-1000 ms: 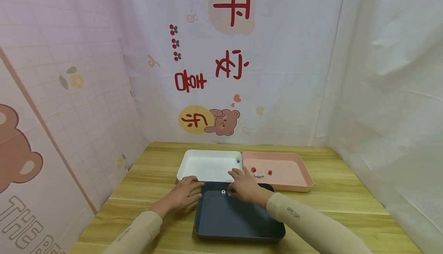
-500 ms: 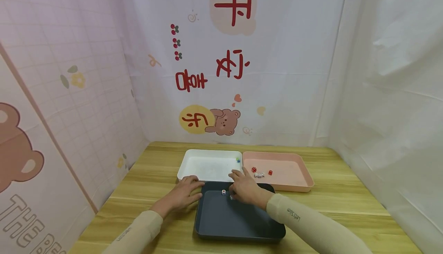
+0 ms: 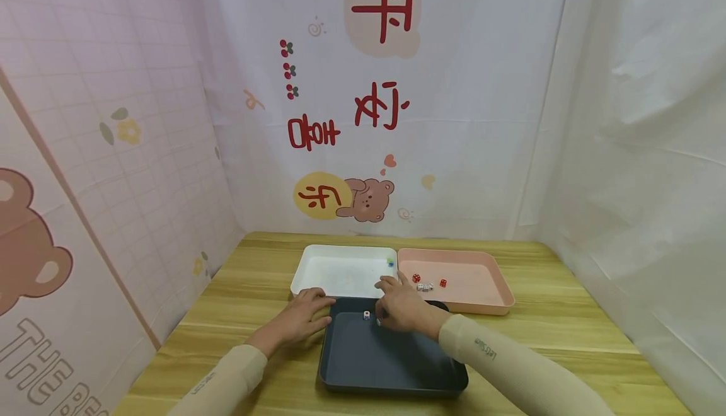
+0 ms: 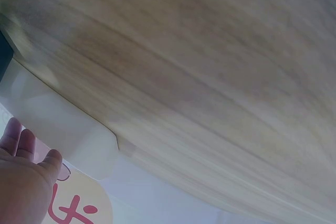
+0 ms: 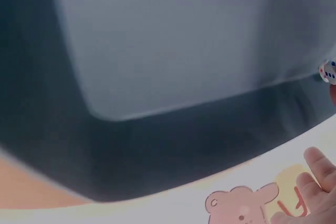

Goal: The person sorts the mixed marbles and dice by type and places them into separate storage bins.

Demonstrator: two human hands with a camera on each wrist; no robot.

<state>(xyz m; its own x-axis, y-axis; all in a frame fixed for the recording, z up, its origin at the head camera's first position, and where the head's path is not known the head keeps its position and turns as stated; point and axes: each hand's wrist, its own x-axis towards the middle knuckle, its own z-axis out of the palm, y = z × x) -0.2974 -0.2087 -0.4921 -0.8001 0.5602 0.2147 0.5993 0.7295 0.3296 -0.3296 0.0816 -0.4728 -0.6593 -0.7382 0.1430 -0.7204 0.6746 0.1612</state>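
Observation:
A dark grey tray [image 3: 391,353] lies nearest on the table. My left hand [image 3: 297,317] rests at its far left corner with fingers extended; in the left wrist view that hand [image 4: 29,177] holds nothing. Over the tray's far side is my right hand [image 3: 403,307], thumb and index finger pinching a small white die [image 3: 379,322]. The right wrist view shows this die [image 5: 329,72] at a fingertip, with the other fingers [image 5: 316,162] spread. A second white die [image 3: 366,315] sits in the tray just left of the right hand.
Behind stand a white tray [image 3: 334,271] with a small blue and yellow-green item [image 3: 390,263] and a pink tray [image 3: 476,277] side by side. The pink one holds red dice [image 3: 443,283] and white dice [image 3: 425,287]. A printed cloth [image 3: 465,120] hangs behind the wooden table [image 3: 255,277].
My right hand's fingertips have shifted slightly at the die beside them, which has moved a little toward me and right. My left hand stays where it was.

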